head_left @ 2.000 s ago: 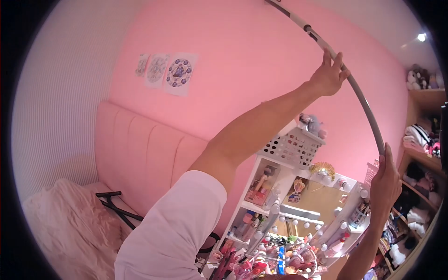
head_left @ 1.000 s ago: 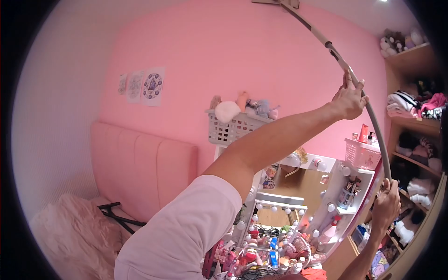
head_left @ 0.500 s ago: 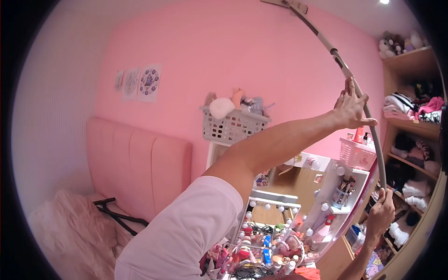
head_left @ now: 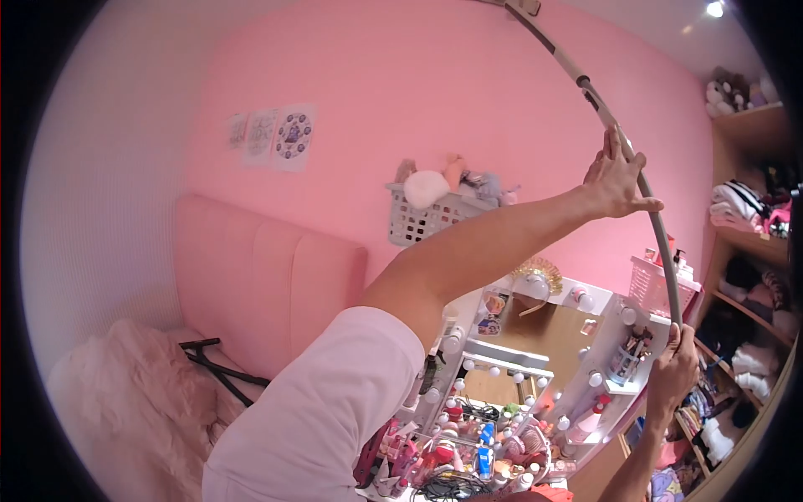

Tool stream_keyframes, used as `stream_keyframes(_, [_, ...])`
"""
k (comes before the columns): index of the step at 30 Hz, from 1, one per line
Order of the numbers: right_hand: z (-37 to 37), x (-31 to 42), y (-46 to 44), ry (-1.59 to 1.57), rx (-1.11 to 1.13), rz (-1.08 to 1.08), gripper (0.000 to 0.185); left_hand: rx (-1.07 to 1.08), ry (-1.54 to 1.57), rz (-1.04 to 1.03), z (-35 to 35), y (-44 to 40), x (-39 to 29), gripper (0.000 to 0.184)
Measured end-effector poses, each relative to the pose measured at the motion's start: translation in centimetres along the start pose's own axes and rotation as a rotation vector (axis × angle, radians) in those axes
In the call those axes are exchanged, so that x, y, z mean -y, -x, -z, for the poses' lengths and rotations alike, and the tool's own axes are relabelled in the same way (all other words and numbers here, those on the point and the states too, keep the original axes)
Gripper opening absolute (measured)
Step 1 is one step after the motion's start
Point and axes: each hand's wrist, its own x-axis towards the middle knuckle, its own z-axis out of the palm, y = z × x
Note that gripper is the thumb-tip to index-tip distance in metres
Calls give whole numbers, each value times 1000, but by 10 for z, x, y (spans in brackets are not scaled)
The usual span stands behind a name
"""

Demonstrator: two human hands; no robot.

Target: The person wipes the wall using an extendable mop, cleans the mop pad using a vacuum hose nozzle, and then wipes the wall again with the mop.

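Observation:
A long grey pole point(head_left: 662, 243) runs from the lower right up to the top edge. It has a dark collar partway up and a flat head point(head_left: 524, 7) like a flat mop's, partly cut off by the frame. Around its lower end, my right hand point(head_left: 676, 364) is closed. Higher up, my left hand point(head_left: 619, 182) touches the pole with fingers stretched upward and thumb sticking out; the palm's contact is hidden. My left arm, in a white sleeve, reaches across the view. The flat head appears near the top of the pink wall point(head_left: 360, 75).
Below my arms stands a cluttered vanity with a bulb-framed mirror point(head_left: 544, 335). A grey basket point(head_left: 410, 219) holds soft toys; a pink basket point(head_left: 657, 289) holds bottles. Shelves point(head_left: 753, 238) with folded clothes line the right. A pink headboard point(head_left: 259, 259) and fluffy bedding point(head_left: 125, 402) are left.
The view has turned slightly left, so the wall, baskets and shelves appear farther right. The pole and both hands have shifted slightly left and up in the picture; the hold looks the same.

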Motion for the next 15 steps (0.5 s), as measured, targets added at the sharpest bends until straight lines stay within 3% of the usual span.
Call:
stream_keyframes(5, [-24, 33, -4, -51, 37, -64, 26, 48, -30, 35, 30, 9, 32, 104])
stream_keyframes(15, [-54, 95, -15, -11, 7, 63, 31, 12, -72, 78, 84, 21, 101, 107])
